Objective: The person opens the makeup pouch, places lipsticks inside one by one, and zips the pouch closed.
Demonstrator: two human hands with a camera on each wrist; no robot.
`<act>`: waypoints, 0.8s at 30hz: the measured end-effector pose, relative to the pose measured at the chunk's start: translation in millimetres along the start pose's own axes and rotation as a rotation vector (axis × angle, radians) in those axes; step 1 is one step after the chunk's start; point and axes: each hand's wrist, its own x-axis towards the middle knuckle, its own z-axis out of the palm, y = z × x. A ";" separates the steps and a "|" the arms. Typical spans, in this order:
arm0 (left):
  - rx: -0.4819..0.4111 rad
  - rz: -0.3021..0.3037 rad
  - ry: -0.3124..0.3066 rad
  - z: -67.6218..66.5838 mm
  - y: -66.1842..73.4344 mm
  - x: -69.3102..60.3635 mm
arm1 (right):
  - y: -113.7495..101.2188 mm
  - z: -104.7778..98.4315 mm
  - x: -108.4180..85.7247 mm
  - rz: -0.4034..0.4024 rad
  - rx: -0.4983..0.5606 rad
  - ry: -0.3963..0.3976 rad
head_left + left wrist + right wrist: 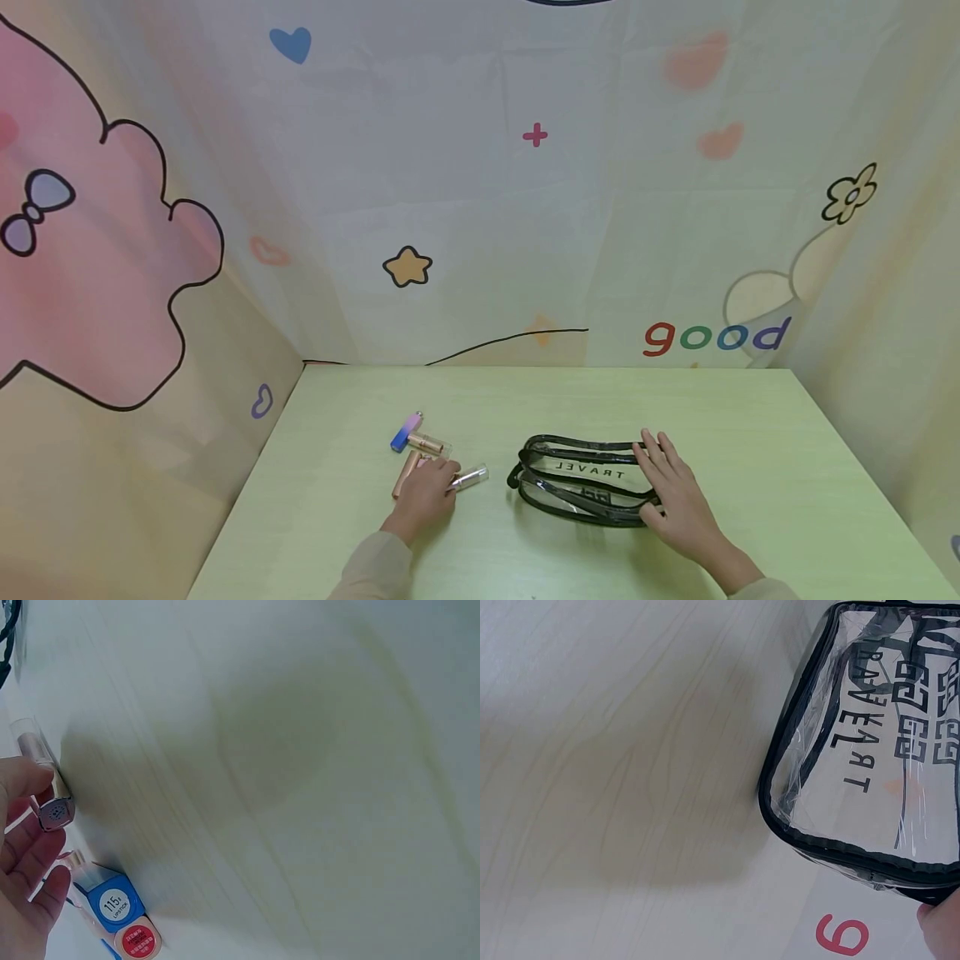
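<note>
A clear pouch with black edging [585, 479] and TRAVEL lettering lies on the table right of centre. My right hand [678, 504] holds its right end, fingers nearly straight; in the right wrist view only a fingertip touches the edge of the pouch [870, 780]. Left of the pouch, my left hand [426, 497] pinches a lipstick tube with a clear cap [470, 477] between thumb and fingers; the left wrist view shows the tube [55, 813] in its grip. Beside that hand lie a rose-gold tube [406, 475], another gold tube with a clear end [427, 443] and a blue-pink tube [407, 432].
The pale table [315, 500] reaches back to a printed cloth backdrop [465, 183] with hearts, a star and the word good. Cloth also hangs at the left and right sides.
</note>
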 end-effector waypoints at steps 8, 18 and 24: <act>0.058 0.029 0.015 -1.1 2.2 -0.1 | -0.7 -0.5 0.2 -0.018 -0.008 0.010; 0.110 0.060 0.036 0.9 3.5 0.5 | -1.4 -1.7 0.4 -0.022 -0.006 0.010; 0.101 0.065 0.053 1.5 3.4 0.0 | -2.4 -2.3 0.7 -0.015 -0.003 0.007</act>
